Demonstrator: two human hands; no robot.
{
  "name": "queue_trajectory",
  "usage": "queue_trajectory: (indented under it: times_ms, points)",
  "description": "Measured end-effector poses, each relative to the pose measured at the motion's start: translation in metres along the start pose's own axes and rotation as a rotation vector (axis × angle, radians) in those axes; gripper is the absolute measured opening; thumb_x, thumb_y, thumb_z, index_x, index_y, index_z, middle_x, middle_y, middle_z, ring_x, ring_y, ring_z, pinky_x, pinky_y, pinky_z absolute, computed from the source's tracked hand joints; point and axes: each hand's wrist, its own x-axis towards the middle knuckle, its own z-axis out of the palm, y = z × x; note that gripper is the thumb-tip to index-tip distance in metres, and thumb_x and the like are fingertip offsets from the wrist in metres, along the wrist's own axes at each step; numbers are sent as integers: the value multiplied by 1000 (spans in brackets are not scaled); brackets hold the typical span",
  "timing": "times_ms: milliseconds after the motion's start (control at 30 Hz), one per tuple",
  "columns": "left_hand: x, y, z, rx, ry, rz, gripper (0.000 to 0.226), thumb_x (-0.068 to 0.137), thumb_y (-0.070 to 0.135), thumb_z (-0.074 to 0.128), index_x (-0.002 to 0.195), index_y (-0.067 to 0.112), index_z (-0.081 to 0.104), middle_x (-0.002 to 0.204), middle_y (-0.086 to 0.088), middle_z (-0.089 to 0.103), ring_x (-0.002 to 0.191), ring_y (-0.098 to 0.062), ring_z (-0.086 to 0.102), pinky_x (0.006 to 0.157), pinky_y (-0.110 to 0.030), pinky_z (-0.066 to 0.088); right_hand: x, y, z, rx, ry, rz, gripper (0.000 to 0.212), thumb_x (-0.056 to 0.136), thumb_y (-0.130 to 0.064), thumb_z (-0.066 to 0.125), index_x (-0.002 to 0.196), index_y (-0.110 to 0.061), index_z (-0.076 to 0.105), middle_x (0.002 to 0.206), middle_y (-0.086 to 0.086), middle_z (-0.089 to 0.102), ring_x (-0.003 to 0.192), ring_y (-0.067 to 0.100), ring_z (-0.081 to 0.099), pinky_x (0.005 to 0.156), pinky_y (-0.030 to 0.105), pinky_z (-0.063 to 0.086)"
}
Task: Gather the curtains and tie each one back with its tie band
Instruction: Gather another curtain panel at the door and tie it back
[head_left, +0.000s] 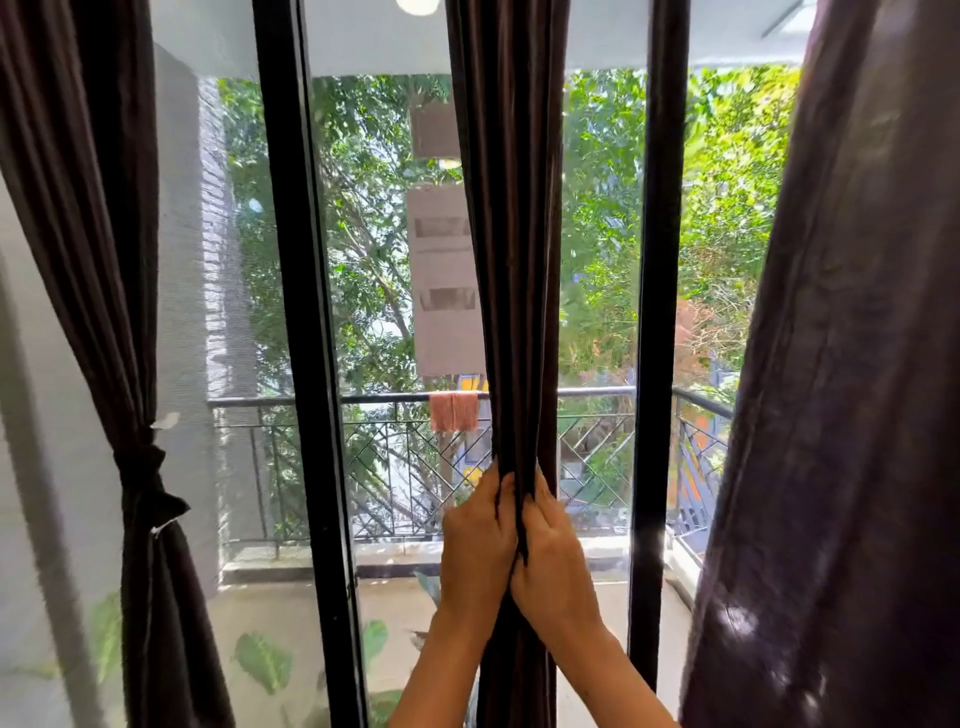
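Right curtain (841, 364), 3 o'clock: loose, untied. Middle curtain (511, 260), 12 o'clock: bunched narrow for tying, left hand (475, 540) and right hand (553, 551) both clenched around it. Left curtain (104, 260), 9 o'clock: tie band (148, 488) knotted.

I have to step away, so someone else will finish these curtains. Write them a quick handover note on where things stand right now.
Left hand and right hand: both closed around the gathered middle curtain, side by side near balcony-rail height.
Done: left curtain is gathered and tied with its tie band.
Left: tie the middle curtain; no band for it is visible. Then gather and tie the right curtain, which hangs loose.
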Motion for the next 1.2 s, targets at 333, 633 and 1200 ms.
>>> queue_trajectory:
  times_ms: [333,633,1200]
  points:
    - [-23,29,-10,-13,-147,12,42,97,39,39,130,19,55,60,6,59,48,0,54,49,-10,37,-22,2,-26,306,-210,-34,54,94,-15,38,147,-19,27,155,-7,22,143,2,15,115,17,18]
    - [-28,38,-18,56,-149,-35,21,97,11,44,107,4,61,48,14,40,44,1,49,41,-11,28,-37,6,-42,411,93,188,44,78,-4,73,90,-46,65,91,-30,68,85,-3,66,75,16,52]
    - [-33,30,-30,29,-316,-97,44,100,23,36,144,26,33,69,12,52,60,-5,51,50,-11,35,-71,-21,-5,28,1,-27,55,90,-16,44,143,-4,34,150,3,31,140,4,25,111,14,26]
